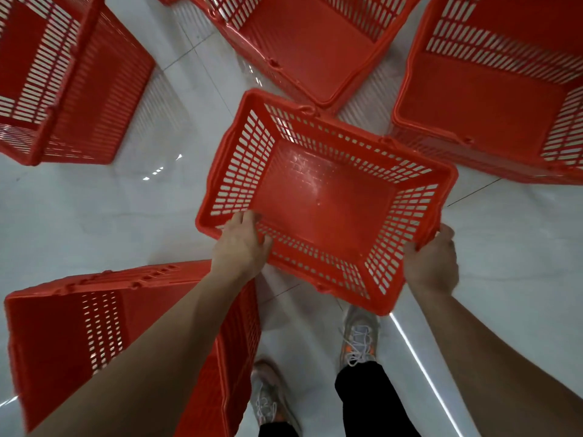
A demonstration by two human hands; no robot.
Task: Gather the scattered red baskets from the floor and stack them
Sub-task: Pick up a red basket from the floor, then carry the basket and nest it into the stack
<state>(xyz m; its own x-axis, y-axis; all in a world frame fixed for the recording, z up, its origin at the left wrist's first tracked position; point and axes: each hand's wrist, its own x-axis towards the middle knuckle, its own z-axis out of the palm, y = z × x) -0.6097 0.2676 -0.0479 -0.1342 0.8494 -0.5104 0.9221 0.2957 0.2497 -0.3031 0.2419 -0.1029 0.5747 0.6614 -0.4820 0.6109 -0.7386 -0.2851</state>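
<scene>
A person is holding one red basket [325, 200] up in the air with both hands, in front of the body and over the feet. The left grip [241, 244] is holding the near left side of the basket, with its fingers curled over the rim and reaching down inside. The right grip [432, 263] is holding the right end of the basket, with its fingers wrapped tight round the rim at the corner. The basket is open side up and tipping a little, and nothing is lying in it. Four more red baskets are sitting on the shiny white floor [94, 209] around it. The far left basket [79, 89] is sitting well apart from the held one. The far middle basket [303, 36] and the far right basket [489, 99] are sitting near its far side. The near left basket [63, 342] is sitting under the left arm, which is hiding part of it. Two pale shoes [359, 342] and black trousers [366, 402] are showing below the held basket.
</scene>
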